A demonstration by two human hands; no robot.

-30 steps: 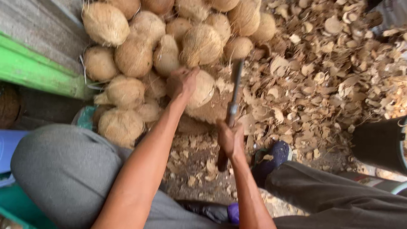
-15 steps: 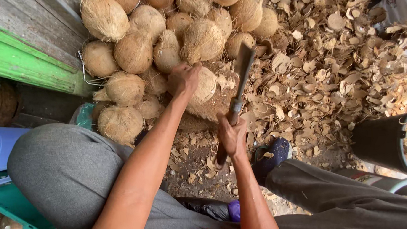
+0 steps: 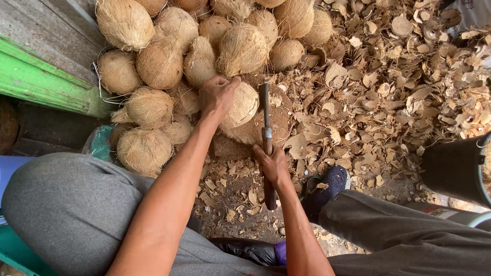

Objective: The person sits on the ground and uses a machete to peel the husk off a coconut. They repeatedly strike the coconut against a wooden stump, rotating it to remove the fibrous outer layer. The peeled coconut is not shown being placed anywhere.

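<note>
My left hand (image 3: 217, 96) grips a husked brown coconut (image 3: 241, 105) and holds it on a worn wooden chopping block (image 3: 262, 127). My right hand (image 3: 272, 164) is closed around the wooden handle of a cleaver (image 3: 266, 136). The cleaver's blade lies down against the right side of the held coconut. Both forearms reach forward between my knees in grey trousers.
A heap of several fibrous coconuts (image 3: 166, 57) lies ahead and to the left against a green-edged board (image 3: 33, 73). Dry shell chips (image 3: 413, 79) litter the ground on the right. A dark bucket (image 3: 465, 169) stands at the right edge. My blue shoe (image 3: 326, 188) rests by the block.
The cleaver was raised and tilted to the right; it has swung down onto the coconut. My left hand kept its hold on the coconut.
</note>
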